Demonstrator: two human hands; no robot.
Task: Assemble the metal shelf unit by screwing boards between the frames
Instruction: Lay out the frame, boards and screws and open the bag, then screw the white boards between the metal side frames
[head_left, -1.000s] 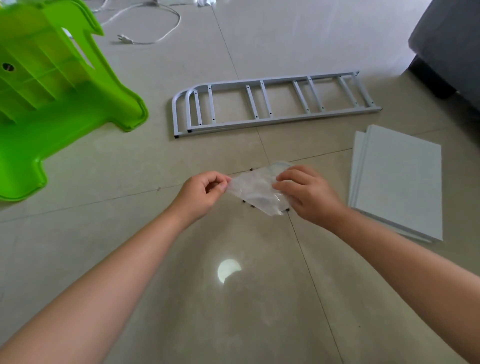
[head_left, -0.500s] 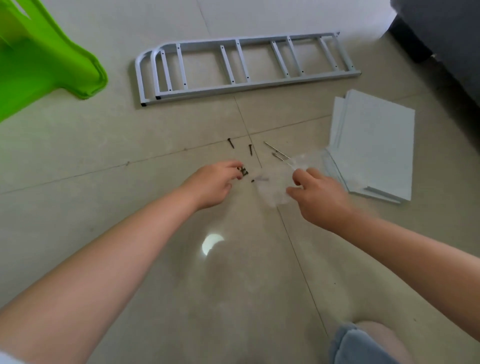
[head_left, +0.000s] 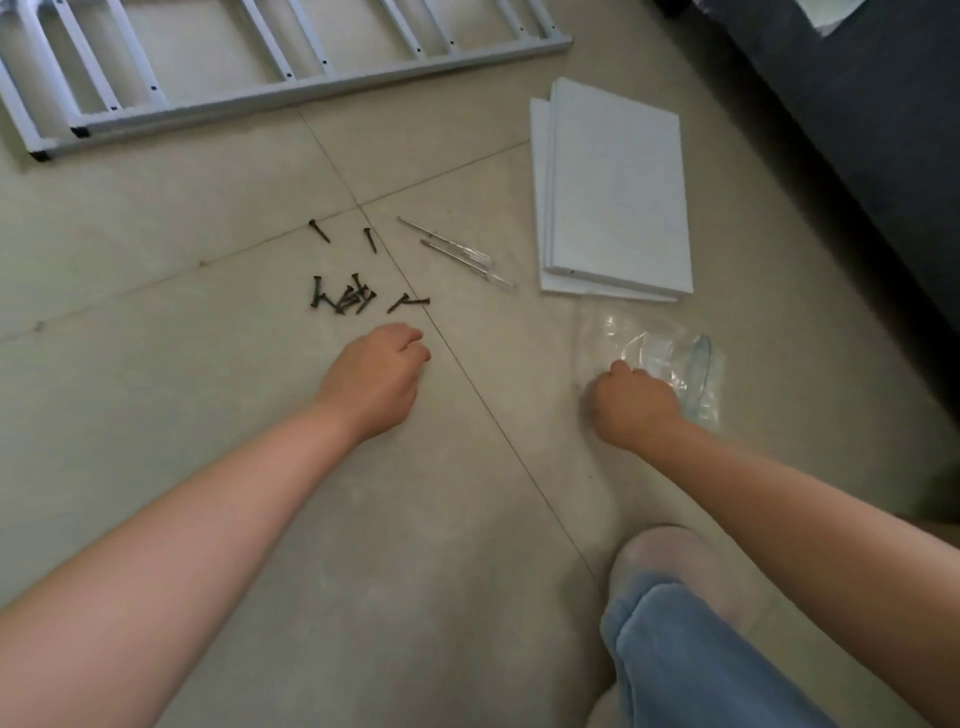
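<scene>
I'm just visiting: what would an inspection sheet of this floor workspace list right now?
Surface: beige tiled floor with dark grout lines.
Job's things: metal frames lying flat at the top; stack of white boards to the right; loose dark screws scattered mid-floor; two slim screwdrivers beside the boards.
Clutter: clear plastic bag on the floor.
Hands: left hand loosely curled near the screws, whether it holds anything is hidden; right hand gripping the bag.
Cables: nothing seen.
Surroundings: dark furniture at right; the person's knee below.
</scene>
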